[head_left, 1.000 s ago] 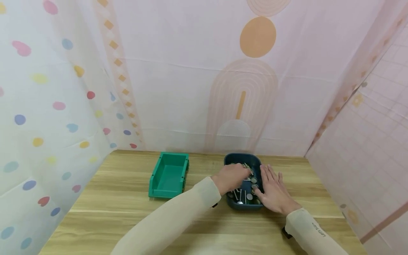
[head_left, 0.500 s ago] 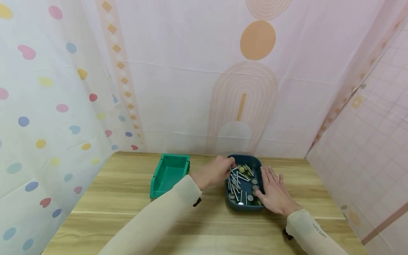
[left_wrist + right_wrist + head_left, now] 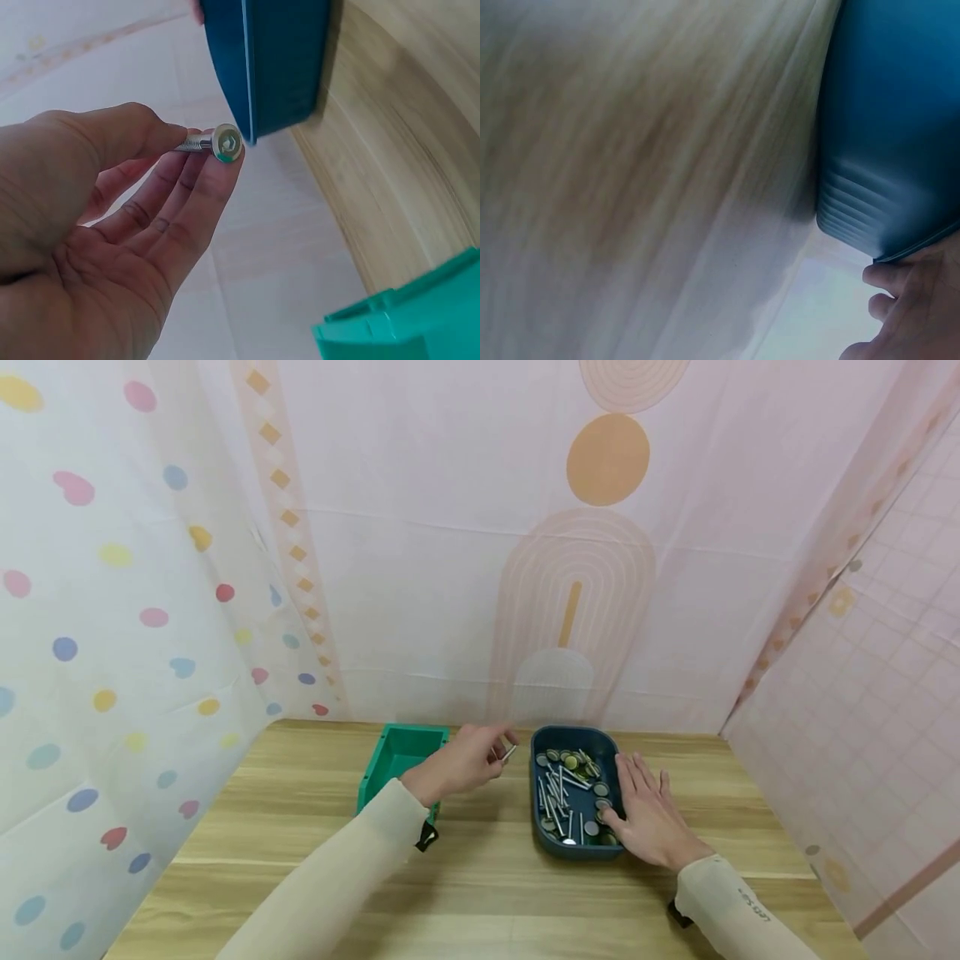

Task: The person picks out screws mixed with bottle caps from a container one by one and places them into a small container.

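Observation:
My left hand pinches a silver bolt between thumb and fingertips, in the space between the two containers. In the left wrist view its wide round head with a hex socket faces the camera, and part of the threaded shank is covered by the thumb. The dark blue tray holds several more bolts and round metal discs. My right hand rests along the tray's right side, fingers straight, the thumb reaching over the rim. A green bin stands behind my left wrist, partly hidden by it.
Both containers stand towards the back of a wooden table. A printed fabric backdrop hangs right behind the table's far edge, with further fabric at the left and right sides.
My left hand has come up out of the dark blue tray with a bolt and moved left towards the green bin. The right hand stays at the tray's side.

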{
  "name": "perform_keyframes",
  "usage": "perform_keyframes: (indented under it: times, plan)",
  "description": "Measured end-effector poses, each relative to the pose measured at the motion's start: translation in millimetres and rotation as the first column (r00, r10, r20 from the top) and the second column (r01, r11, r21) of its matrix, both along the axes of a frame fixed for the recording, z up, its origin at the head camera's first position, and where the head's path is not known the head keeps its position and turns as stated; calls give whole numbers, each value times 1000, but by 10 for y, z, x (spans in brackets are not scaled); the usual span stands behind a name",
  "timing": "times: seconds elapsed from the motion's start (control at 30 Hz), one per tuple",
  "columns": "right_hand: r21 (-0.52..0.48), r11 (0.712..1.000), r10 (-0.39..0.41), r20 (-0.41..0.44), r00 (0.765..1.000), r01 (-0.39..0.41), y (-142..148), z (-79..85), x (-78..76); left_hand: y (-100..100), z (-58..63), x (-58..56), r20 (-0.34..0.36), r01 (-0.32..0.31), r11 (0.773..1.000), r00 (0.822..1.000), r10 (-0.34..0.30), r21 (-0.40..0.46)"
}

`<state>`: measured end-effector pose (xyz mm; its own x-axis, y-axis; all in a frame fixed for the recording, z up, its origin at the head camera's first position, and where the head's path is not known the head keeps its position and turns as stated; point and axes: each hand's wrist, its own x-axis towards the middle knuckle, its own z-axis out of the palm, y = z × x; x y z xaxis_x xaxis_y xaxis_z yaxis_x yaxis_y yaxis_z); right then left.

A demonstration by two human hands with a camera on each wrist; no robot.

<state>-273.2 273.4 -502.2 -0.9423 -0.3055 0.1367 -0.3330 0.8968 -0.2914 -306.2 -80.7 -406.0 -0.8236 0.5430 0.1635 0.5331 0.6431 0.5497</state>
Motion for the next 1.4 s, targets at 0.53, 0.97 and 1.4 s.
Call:
perform_keyframes:
  times: [0.53, 0.97, 1.4]
  plan:
    - [-1, 1000, 2, -15, 1000, -2, -19, 43, -2, -523, 80, -51, 69, -116, 992, 991, 112, 50]
    - [-6, 1000, 0, -10, 1000, 0, -18, 12, 21, -946, -43, -43, 57, -206, 976, 978, 202, 68]
    - [10, 1000, -8, -26, 1000, 8, -76, 7, 80, -1291, -204, -3, 74, -271, 962, 960, 268, 29]
